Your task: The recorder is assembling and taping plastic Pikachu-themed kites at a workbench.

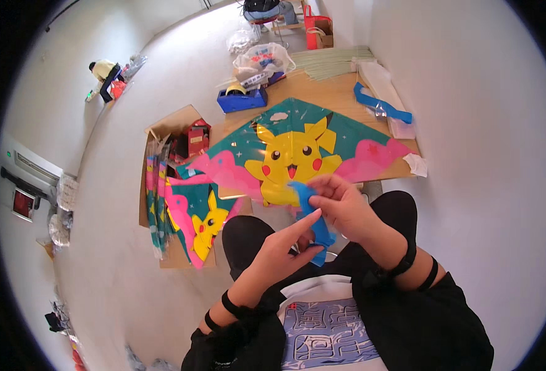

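Between two hands (285, 244), one blue strip (315, 222)

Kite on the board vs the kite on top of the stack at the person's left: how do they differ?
The kite on the board lies spread open and level, its whole yellow cartoon figure showing; the stack kite lies turned at an angle, partly hidden by the person's knee. The board kite's lower edge meets the right hand with its blue strip; no hand touches the stack kite. Both share the teal, pink and yellow print.
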Motion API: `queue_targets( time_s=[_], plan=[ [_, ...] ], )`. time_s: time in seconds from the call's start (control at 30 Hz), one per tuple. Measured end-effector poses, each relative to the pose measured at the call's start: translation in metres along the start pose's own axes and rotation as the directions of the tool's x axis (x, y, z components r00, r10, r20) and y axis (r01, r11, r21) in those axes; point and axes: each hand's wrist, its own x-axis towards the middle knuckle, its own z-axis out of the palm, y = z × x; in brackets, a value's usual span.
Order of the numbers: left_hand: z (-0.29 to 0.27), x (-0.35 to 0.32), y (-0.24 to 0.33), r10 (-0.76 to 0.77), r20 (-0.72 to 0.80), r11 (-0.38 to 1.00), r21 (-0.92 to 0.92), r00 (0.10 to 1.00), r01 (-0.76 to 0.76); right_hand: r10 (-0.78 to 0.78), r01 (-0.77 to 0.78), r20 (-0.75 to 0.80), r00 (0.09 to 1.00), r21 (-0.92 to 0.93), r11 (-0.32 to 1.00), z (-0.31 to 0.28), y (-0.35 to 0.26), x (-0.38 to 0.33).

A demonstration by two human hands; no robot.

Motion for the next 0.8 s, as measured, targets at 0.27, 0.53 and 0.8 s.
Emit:
queue_targets(
  time_s=[0.27,0.53,0.8],
  plan=[
    [-0.009,-0.006,0.001,0.020,-0.295,0.936,-0.330,0.955,-0.121,-0.270,0.243,0.011,0.963,-0.467,0.850,0.041,-0.033,-0.045],
    [-0.023,-0.006,0.025,-0.264,-0.244,0.819,-0.567,0.933,0.083,-0.236,0.251,0.095,0.967,-0.519,0.817,0.052,-0.028,-0.052],
    [-0.030,-0.006,0.019,-0.200,-0.024,0.536,-0.840,0.979,0.089,-0.167,0.169,0.056,0.984,-0.575,0.801,0.045,-0.034,-0.051]
  ],
)
